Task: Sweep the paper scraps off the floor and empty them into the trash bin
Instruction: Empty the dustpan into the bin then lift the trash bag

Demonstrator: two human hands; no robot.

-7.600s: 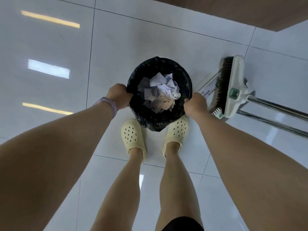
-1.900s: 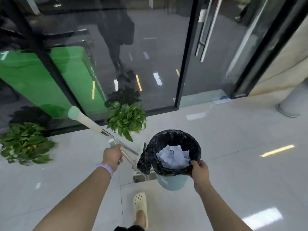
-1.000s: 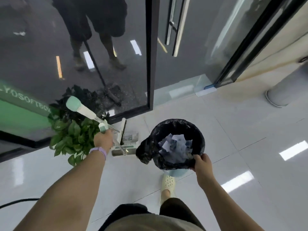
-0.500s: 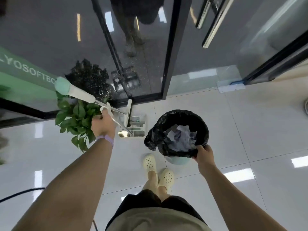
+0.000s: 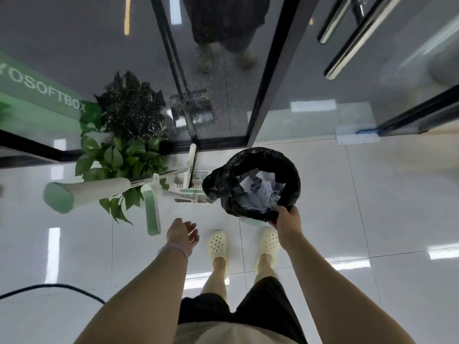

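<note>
bright, even light | ceiling-lamp glare on glossy floor (image 5: 372, 219) | reflective glass (image 5: 74, 45) | wide-angle edge bending

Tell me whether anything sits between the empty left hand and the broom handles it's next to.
Nothing visible does. The left hand is open, and only bare floor shows between it and the broom handles; the plant sits farther back.

so the trash bin (image 5: 250, 220) is pale teal under a glossy black liner (image 5: 258, 160), white-ish paper scraps (image 5: 260, 194) inside. broom (image 5: 82, 193) and dustpan (image 5: 191, 192) are cream-white with mint green ends, clogs (image 5: 217, 244) pale yellow with dotted holes, leafy green plant (image 5: 119, 157), lilac wristband (image 5: 173, 247), shiny white floor tiles (image 5: 372, 207)
</note>
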